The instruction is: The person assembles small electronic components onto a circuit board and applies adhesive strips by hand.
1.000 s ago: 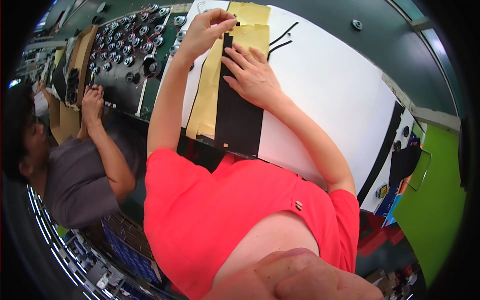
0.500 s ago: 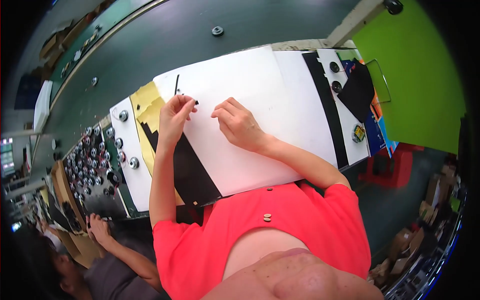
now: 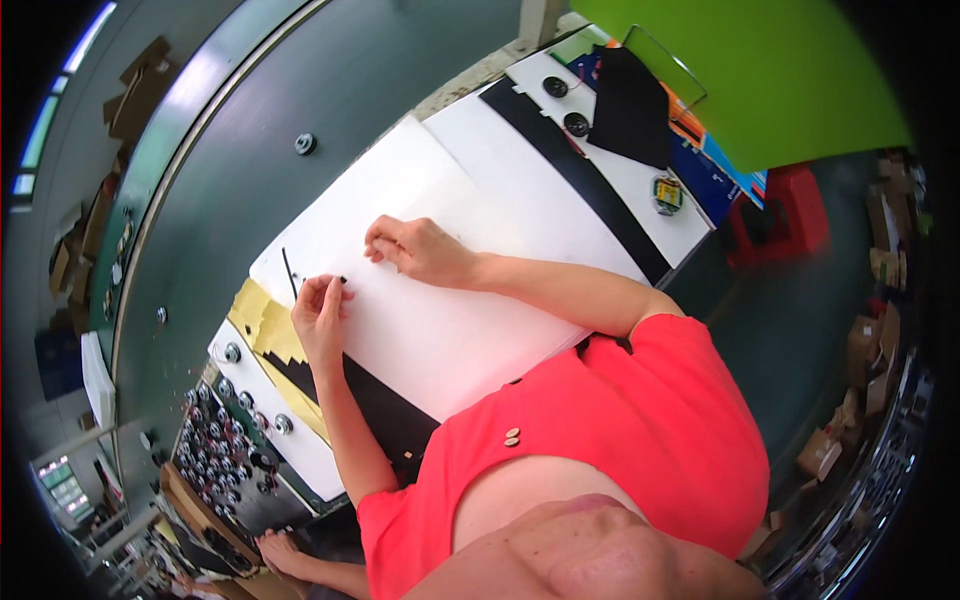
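A small black piece point(image 3: 343, 281) is pinched between the thumb and fingertips of my left hand point(image 3: 320, 312). My right hand point(image 3: 412, 245) hovers apart from it, a little farther off and to the right, its fingers curled together; I cannot make out anything in them. Both are over a large white sheet point(image 3: 450, 345). A thin black strip point(image 3: 289, 270) lies just beyond my left hand. Beside my left forearm are torn yellow backing paper point(image 3: 268, 318) and a wide black strip with a stepped edge point(image 3: 385, 408).
Small round speakers point(image 3: 215, 440) crowd a tray at lower left, and another speaker point(image 3: 305, 144) sits on the green table. At right lie a long black strip point(image 3: 580, 170) and a black sheet point(image 3: 632, 108). A co-worker's hand point(image 3: 282, 553) shows at lower left.
The whole view has turned, so the table appears tilted and farther left. The small black piece is still in my left hand. My right hand stays curled over the white sheet.
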`<action>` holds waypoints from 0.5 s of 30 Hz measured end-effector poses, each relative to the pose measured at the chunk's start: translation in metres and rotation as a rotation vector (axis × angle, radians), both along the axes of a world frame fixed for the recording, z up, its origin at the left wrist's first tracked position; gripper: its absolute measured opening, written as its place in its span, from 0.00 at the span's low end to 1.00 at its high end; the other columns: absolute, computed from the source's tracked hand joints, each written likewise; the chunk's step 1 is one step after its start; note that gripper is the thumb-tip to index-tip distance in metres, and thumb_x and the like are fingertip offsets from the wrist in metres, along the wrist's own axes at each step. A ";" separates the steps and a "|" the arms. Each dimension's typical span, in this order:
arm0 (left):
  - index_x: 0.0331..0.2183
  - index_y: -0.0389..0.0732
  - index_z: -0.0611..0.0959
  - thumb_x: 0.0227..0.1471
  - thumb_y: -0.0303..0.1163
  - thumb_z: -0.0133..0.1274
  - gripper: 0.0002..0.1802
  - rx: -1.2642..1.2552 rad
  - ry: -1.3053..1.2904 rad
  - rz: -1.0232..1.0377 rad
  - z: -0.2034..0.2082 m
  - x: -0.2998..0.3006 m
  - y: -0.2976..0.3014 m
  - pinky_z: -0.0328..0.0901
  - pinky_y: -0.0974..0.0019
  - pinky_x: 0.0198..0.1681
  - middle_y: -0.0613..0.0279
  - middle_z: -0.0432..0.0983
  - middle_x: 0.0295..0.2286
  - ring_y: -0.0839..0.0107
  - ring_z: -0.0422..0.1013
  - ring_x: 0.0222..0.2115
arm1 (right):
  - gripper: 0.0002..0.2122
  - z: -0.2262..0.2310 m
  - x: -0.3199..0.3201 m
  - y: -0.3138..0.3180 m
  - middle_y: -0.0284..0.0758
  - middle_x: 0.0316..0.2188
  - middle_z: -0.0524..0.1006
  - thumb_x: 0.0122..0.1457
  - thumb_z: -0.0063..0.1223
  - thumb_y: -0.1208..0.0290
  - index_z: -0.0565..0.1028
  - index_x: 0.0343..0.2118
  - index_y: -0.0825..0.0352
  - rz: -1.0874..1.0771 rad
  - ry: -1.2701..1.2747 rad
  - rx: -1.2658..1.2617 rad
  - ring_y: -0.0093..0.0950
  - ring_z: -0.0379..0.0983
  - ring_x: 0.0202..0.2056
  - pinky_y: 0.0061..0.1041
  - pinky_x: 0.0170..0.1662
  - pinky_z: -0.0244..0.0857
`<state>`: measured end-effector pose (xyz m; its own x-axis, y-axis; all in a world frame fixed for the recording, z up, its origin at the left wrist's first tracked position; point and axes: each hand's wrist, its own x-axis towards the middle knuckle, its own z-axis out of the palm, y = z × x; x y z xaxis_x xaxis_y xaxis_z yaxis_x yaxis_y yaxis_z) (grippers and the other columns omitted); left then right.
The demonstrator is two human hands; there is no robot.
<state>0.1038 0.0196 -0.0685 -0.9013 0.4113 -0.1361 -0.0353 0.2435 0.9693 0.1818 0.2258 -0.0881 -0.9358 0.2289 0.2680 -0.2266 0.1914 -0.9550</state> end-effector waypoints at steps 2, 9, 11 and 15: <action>0.35 0.38 0.80 0.60 0.30 0.56 0.05 0.000 0.021 -0.007 -0.002 0.000 0.000 0.61 0.80 0.26 0.70 0.77 0.26 0.82 0.74 0.27 | 0.05 0.006 0.001 0.001 0.39 0.29 0.81 0.65 0.44 0.78 0.72 0.40 0.70 0.033 -0.009 -0.020 0.29 0.81 0.32 0.27 0.38 0.74; 0.34 0.38 0.80 0.60 0.29 0.56 0.05 -0.046 0.102 -0.025 -0.005 0.001 -0.002 0.62 0.80 0.25 0.69 0.77 0.26 0.82 0.73 0.26 | 0.06 0.003 0.001 0.001 0.37 0.26 0.80 0.65 0.43 0.76 0.72 0.40 0.70 0.086 -0.077 -0.155 0.27 0.78 0.26 0.26 0.33 0.72; 0.34 0.38 0.80 0.60 0.30 0.56 0.05 -0.016 0.093 -0.011 -0.005 0.003 -0.003 0.62 0.80 0.25 0.68 0.77 0.26 0.82 0.73 0.26 | 0.07 0.005 0.001 -0.001 0.38 0.22 0.79 0.65 0.45 0.73 0.73 0.35 0.71 0.066 -0.064 -0.146 0.27 0.77 0.22 0.28 0.29 0.71; 0.34 0.38 0.80 0.60 0.31 0.56 0.06 -0.029 0.135 -0.022 -0.011 0.000 -0.008 0.61 0.80 0.25 0.69 0.77 0.26 0.83 0.72 0.25 | 0.09 0.010 0.003 -0.002 0.36 0.21 0.77 0.66 0.46 0.71 0.73 0.32 0.71 0.097 -0.095 -0.169 0.24 0.75 0.22 0.25 0.26 0.69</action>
<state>0.1037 0.0113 -0.0798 -0.9028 0.4292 -0.0264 0.1006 0.2705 0.9574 0.1846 0.2241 -0.0779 -0.9748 0.1709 0.1434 -0.1441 0.0082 -0.9895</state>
